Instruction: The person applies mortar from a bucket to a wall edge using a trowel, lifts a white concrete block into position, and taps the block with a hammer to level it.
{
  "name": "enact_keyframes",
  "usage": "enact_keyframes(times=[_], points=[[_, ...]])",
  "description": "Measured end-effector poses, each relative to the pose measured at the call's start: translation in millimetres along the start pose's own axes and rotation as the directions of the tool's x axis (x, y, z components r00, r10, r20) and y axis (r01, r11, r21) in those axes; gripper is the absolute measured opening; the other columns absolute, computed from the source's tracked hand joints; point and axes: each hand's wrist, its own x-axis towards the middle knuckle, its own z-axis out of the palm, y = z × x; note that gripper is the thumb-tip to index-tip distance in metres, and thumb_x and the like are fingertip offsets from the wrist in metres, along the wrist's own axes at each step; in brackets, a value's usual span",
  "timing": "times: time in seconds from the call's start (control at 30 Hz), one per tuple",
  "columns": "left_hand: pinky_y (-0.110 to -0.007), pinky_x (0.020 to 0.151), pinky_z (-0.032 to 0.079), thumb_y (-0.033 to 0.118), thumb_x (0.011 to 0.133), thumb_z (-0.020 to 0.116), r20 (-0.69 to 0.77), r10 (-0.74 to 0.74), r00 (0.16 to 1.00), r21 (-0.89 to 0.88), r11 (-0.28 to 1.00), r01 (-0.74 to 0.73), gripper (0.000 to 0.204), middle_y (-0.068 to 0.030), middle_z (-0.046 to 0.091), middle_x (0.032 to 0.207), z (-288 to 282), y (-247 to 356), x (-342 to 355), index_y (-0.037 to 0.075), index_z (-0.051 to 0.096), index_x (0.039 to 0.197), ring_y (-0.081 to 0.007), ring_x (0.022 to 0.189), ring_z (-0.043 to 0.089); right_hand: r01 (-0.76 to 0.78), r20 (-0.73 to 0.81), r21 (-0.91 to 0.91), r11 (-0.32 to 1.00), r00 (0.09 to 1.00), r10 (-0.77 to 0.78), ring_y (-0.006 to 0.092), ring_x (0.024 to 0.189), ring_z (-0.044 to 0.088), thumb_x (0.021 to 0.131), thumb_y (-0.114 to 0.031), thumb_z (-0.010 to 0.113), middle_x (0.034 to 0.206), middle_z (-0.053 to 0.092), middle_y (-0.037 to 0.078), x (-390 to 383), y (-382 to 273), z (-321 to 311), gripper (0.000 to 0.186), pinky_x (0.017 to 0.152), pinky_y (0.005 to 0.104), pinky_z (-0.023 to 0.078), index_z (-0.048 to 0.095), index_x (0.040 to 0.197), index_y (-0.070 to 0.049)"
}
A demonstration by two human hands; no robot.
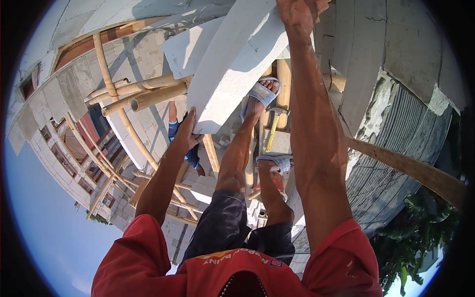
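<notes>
A long white board slants upward in front of me. My left hand is closed on its lower left end. My right hand grips it at the top of the view, its fingertips partly hidden. A pale, smaller panel lies behind the board. Below it, my sandalled foot rests near upright-looking bamboo poles, with my other sandal lower down. A hammer with a yellow handle lies between my feet.
Bamboo scaffolding surrounds me on the left. A co-worker in blue is partly hidden below the board. A rough wall and slanted timber are on the right, leafy plants at lower right. A block-walled building stands far left.
</notes>
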Motion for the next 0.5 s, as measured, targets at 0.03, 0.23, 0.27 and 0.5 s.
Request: enact_keyframes(times=[0.03,0.23,0.27,0.5], points=[[-0.045,0.104,0.036,0.071,0.089,0.057,-0.023,0.007,1.0,0.005,1.0,-0.007,0.076,-0.0035,0.052,0.137,-1,2,-1,0.021,0.045,0.145,-0.0232,0.122,0.048,-0.032,-0.023,0.019,0.999,0.999,0.033,0.0505,0.142,0.02,0.085,-0.053,0.072,0.15,0.019,0.036,-7,0,2,0.108,0.118,0.0518,0.029,0.012,0.153,0.005],[-0.045,0.102,0.04,0.068,0.093,0.054,0.01,-0.014,1.0,0.0,1.0,0.014,0.072,-0.0062,0.053,0.137,-3,-4,0,0.018,0.046,0.144,-0.0232,0.122,0.05,-0.38,0.135,0.24,0.893,0.925,0.357,0.0605,0.14,0.016,0.075,-0.059,0.081,0.149,0.011,0.043,-123,30,45,0.135,0.116,0.0616,0.024,-0.006,0.154,0.006],[-0.044,0.1,0.041,0.065,0.095,0.053,0.042,-0.037,0.998,-0.024,0.999,0.038,0.068,-0.0063,0.054,0.135,-11,-7,6,0.018,0.046,0.144,-0.0233,0.119,0.052,-0.479,0.242,0.211,0.852,0.87,0.429,0.0598,0.14,0.019,0.071,-0.059,0.083,0.148,0.014,0.044,-155,21,43,0.142,0.116,0.0622,0.023,-0.011,0.154,0.007],[-0.044,0.101,0.043,0.063,0.097,0.05,0.103,-0.033,0.994,0.181,0.983,0.014,0.073,-0.0088,0.052,0.141,-2,2,-10,0.011,0.041,0.147,-0.0245,0.121,0.054,-0.531,0.331,-0.08,0.844,0.784,0.525,0.0457,0.122,0.039,0.066,-0.048,0.085,0.128,0.032,0.035,-192,41,46,0.143,0.107,0.0556,0.035,-0.015,0.155,0.001]])
